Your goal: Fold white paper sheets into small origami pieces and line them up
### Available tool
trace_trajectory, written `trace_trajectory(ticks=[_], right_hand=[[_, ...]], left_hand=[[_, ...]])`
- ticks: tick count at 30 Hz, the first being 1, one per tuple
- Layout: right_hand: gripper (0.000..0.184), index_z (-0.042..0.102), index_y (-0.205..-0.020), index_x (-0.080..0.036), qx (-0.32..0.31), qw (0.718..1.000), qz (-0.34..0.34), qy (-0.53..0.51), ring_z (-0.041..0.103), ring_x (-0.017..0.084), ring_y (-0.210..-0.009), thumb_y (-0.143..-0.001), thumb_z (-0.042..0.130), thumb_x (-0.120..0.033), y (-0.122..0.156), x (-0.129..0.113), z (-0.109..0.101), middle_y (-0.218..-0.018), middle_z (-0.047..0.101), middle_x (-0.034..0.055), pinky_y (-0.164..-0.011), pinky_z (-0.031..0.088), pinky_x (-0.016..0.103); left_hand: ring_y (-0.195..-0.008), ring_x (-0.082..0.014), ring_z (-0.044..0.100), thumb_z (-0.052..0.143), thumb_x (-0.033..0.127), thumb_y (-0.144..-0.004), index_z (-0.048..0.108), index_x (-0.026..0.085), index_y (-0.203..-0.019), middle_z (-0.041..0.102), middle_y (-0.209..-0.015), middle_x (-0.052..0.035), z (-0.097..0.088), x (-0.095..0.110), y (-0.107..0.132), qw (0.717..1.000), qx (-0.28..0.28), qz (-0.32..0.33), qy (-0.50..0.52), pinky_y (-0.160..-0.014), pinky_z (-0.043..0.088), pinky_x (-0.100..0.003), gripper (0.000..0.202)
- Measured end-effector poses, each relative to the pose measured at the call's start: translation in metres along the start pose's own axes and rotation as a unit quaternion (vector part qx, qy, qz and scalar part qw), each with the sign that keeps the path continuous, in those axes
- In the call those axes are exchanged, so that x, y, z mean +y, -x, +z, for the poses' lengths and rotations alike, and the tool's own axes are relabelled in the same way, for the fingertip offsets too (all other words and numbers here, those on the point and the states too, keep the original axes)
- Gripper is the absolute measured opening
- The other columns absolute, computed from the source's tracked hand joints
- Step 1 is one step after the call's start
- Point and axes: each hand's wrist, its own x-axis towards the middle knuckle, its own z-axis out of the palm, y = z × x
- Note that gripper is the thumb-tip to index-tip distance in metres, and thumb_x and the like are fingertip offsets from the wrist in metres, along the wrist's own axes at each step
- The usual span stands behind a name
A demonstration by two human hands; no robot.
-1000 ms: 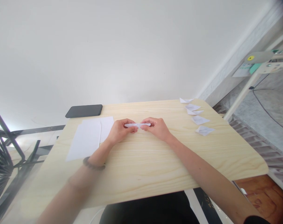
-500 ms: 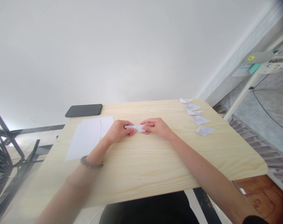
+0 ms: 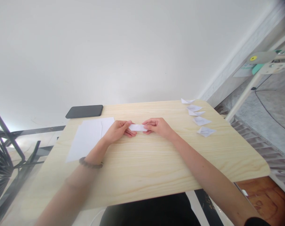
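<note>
A small folded strip of white paper [image 3: 137,127] is held between my two hands just above the light wooden table [image 3: 156,169]. My left hand [image 3: 118,130] pinches its left end, with a dark bead bracelet on that wrist. The strip's right end is pinched by my right hand [image 3: 157,126]. The strip faces me flat, as a short rectangle.
White paper sheets [image 3: 88,138] lie on the table to the left of my hands. A dark phone [image 3: 84,111] rests at the far left edge. Several folded white paper pieces [image 3: 200,121] lie in a row at the far right. A black chair frame [image 3: 3,150] stands at left.
The strip was edge-on and thin between my fingers; now it is turned flat and looks wider. My hands have drawn slightly closer to the table.
</note>
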Motion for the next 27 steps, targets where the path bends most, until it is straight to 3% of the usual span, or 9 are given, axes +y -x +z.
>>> trace_trajectory(ticks=[4, 7, 12, 15, 18, 22, 27], right_hand=[[0.028, 0.061, -0.087, -0.015, 0.004, 1.000, 0.009, -0.026, 0.066, 0.016, -0.065, -0.066, 0.066, -0.033, -0.001, -0.001, -0.003, -0.073, 0.067, 0.0037, -0.066, 0.055, 0.029], [0.027, 0.061, -0.086, -0.015, 0.009, 0.999, 0.016, -0.027, 0.066, 0.015, -0.064, -0.067, 0.066, -0.032, -0.001, -0.001, -0.004, -0.072, 0.066, 0.0030, -0.066, 0.055, 0.028], [0.026, 0.061, -0.088, -0.014, 0.010, 1.000, 0.016, -0.017, 0.065, 0.015, -0.062, -0.070, 0.063, -0.032, -0.001, -0.001, -0.004, -0.069, 0.065, 0.0030, -0.065, 0.055, 0.029], [0.024, 0.063, -0.087, -0.015, 0.020, 0.999, -0.031, 0.038, 0.064, 0.016, -0.074, -0.074, 0.057, -0.035, 0.001, -0.003, 0.001, -0.083, 0.066, 0.0058, -0.071, 0.053, 0.031], [0.021, 0.065, -0.086, -0.018, 0.040, 0.980, -0.132, 0.142, 0.059, 0.016, -0.090, -0.075, 0.055, -0.034, 0.005, -0.004, 0.008, -0.099, 0.064, 0.0051, -0.081, 0.048, 0.030], [0.018, 0.064, -0.088, -0.020, 0.064, 0.940, -0.219, 0.253, 0.060, 0.014, -0.081, -0.075, 0.055, -0.030, 0.008, -0.005, 0.014, -0.089, 0.065, 0.0028, -0.077, 0.047, 0.028], [0.016, 0.063, -0.086, -0.022, 0.078, 0.892, -0.288, 0.338, 0.058, 0.014, -0.082, -0.080, 0.049, -0.027, 0.008, -0.004, 0.017, -0.086, 0.065, 0.0022, -0.078, 0.045, 0.027]], left_hand=[[-0.076, -0.0179, 0.062, 0.049, 0.045, -0.078, 0.053, 0.017, -0.114, 0.066, -0.090, -0.0089, 0.005, 0.003, 0.003, 0.993, 0.044, 0.075, -0.076, -0.055, 0.053, -0.025, 0.046], [-0.089, -0.0197, 0.058, 0.056, 0.042, -0.074, 0.060, 0.021, -0.104, 0.059, -0.108, -0.0079, 0.008, 0.004, 0.005, 0.974, 0.067, 0.163, -0.141, -0.056, 0.052, -0.023, 0.037], [-0.091, -0.0180, 0.057, 0.059, 0.033, -0.073, 0.066, 0.020, -0.091, 0.059, -0.104, -0.0071, 0.008, 0.003, 0.005, 0.940, 0.051, 0.260, -0.215, -0.069, 0.051, -0.026, 0.023], [-0.086, -0.0163, 0.058, 0.053, 0.031, -0.078, 0.067, 0.020, -0.088, 0.062, -0.099, -0.0063, 0.008, 0.001, 0.004, 0.929, 0.078, 0.271, -0.238, -0.071, 0.049, -0.027, 0.020], [-0.085, -0.0168, 0.059, 0.052, 0.033, -0.078, 0.066, 0.020, -0.086, 0.064, -0.094, -0.0054, 0.009, 0.002, 0.005, 0.925, 0.115, 0.259, -0.253, -0.070, 0.048, -0.026, 0.021], [-0.080, -0.0166, 0.060, 0.053, 0.035, -0.077, 0.066, 0.020, -0.083, 0.066, -0.086, -0.0037, 0.010, 0.005, 0.007, 0.922, 0.133, 0.245, -0.270, -0.072, 0.046, -0.026, 0.020], [-0.077, -0.0157, 0.059, 0.053, 0.033, -0.076, 0.064, 0.019, -0.085, 0.066, -0.085, -0.0030, 0.014, 0.008, 0.010, 0.922, 0.115, 0.252, -0.271, -0.070, 0.044, -0.023, 0.019]])
